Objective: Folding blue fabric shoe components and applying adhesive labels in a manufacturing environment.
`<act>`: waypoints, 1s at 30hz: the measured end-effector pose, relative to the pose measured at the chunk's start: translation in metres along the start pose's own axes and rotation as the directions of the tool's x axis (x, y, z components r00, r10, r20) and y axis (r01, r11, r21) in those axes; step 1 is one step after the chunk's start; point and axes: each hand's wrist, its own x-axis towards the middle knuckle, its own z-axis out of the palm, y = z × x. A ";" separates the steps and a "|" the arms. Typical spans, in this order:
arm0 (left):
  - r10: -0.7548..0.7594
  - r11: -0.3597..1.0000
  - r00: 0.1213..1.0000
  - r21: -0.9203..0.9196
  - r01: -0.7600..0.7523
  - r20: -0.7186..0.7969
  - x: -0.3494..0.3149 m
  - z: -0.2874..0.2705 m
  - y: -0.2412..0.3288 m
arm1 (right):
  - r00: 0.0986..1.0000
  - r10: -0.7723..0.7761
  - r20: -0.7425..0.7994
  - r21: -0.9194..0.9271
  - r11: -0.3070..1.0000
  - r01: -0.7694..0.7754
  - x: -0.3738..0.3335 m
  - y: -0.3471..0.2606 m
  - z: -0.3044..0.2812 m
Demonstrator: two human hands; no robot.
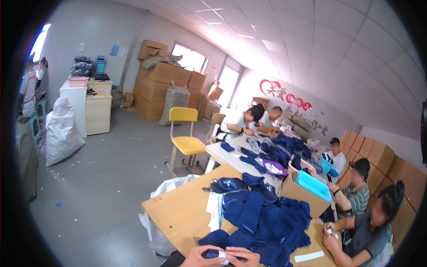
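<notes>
At the lower edge, my left hand [199, 257] and my right hand [244, 255] meet around a small folded navy cloth piece [211, 253]. A white paper band or label [223, 256] shows on it between the fingertips of both hands. Just beyond my hands, a large heap of navy cloth pieces [255, 211] covers much of the wooden table [178, 209]. Their exact kind is hard to make out. A stack of white printed strips [215, 209] lies against the heap's left side.
A blue basket [313, 186] rests on a cardboard box [298, 196] beyond the heap. Co-workers [373, 229] sit along the right side and far end. A white strip [309, 256] lies near the right. A yellow chair [184, 142] and white sack [62, 133] stand left.
</notes>
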 end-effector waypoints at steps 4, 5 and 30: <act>-0.005 1.000 1.000 -0.004 0.004 -0.029 0.007 0.003 -0.002 | 1.000 0.002 0.019 0.005 1.000 -0.002 0.006 0.007 -0.005; -0.034 0.999 0.999 -0.015 0.033 -0.032 0.008 0.004 -0.002 | 1.000 0.013 0.004 0.004 1.000 -0.013 0.006 0.005 -0.005; -0.068 0.964 0.960 0.267 -0.007 0.272 -0.004 -0.007 0.003 | 0.990 0.132 0.056 -0.008 0.991 -0.132 -0.032 -0.017 -0.025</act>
